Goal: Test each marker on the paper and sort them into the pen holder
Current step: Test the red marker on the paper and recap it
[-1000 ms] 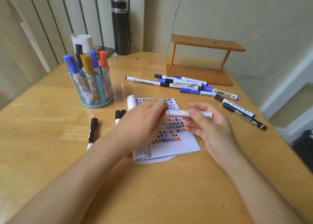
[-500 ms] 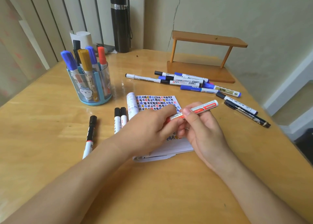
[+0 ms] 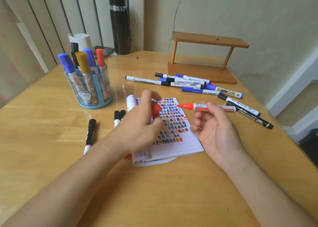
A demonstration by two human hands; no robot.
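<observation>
Left hand [image 3: 137,125] pinches a red cap [image 3: 155,109], slightly blurred, and right hand [image 3: 216,132] grips an uncapped red marker [image 3: 189,106], tip pointing left; both are over the scribbled paper [image 3: 179,140] at mid-frame. At upper left the pen holder [image 3: 89,106] has capped markers upright in it, while loose markers [image 3: 185,84] lie right of centre

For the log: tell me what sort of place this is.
Probably a home desk: a wooden table pushed into a room corner, a pen holder, a small shelf and a flask.
</observation>
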